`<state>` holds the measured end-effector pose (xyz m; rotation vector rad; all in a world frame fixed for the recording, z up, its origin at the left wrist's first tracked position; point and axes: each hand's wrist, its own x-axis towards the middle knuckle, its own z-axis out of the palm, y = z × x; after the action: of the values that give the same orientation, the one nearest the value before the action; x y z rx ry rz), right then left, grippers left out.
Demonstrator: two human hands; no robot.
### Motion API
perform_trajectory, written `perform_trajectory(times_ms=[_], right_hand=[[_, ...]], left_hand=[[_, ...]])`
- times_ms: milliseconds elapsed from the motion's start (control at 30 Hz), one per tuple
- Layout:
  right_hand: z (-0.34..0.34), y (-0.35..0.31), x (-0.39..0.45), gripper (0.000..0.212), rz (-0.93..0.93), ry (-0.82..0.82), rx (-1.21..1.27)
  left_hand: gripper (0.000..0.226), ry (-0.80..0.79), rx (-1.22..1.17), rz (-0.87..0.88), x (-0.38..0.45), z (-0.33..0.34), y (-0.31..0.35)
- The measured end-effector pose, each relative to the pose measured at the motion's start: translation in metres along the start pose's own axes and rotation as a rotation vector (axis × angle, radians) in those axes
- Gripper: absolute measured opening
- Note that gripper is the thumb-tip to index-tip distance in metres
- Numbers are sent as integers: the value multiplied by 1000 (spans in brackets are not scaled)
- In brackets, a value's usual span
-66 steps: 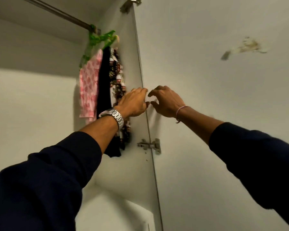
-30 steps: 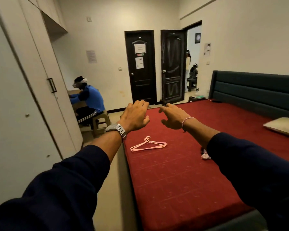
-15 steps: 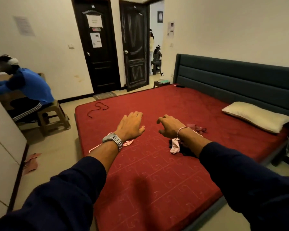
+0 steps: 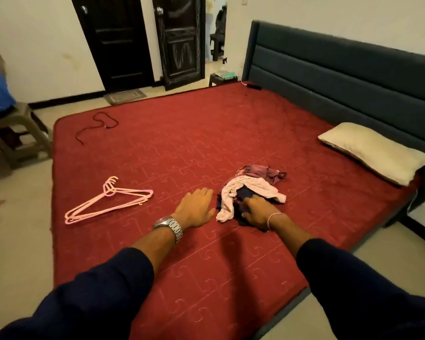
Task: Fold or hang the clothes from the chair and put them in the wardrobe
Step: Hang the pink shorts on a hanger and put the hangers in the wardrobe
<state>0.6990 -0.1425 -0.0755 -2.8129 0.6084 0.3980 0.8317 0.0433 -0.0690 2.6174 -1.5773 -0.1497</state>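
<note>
While the right hand [image 4: 257, 212] curls its fingers into the clothes pile [image 4: 252, 192] on the red mattress [image 4: 182, 148], the left hand [image 4: 195, 211] lies flat, holding nothing — risk: tangled garments lift together, away from the pink hangers [image 4: 108, 201].

Soft cloth clothes [image 4: 252, 190] beside glossy plastic hangers [image 4: 108, 204]

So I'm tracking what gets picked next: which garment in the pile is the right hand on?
The dark navy garment, under the right hand; the pale pink one wraps around it, the maroon one lies behind.
</note>
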Motion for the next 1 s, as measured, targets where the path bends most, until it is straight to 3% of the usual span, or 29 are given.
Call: perform_trajectory(times_ms=[267,533,700,833,1000], right_hand=[[74,107,110,39,18,-174,76],[123,132,242,27,-139,33,5],[134,121,294,19,-339,27,-297],[148,122,314,33,-409,48,-337],[140,119,314,23,-362,276,3]], left_hand=[[48,-158,-162,-67,122,110,15],[37,-191,-430,-282,195,235,-5],[39,-315,-495,-386,208,300,-8],[59,-178,-434,-461,204,317,-7],[13,-45,-541,-498,200,313,-17]])
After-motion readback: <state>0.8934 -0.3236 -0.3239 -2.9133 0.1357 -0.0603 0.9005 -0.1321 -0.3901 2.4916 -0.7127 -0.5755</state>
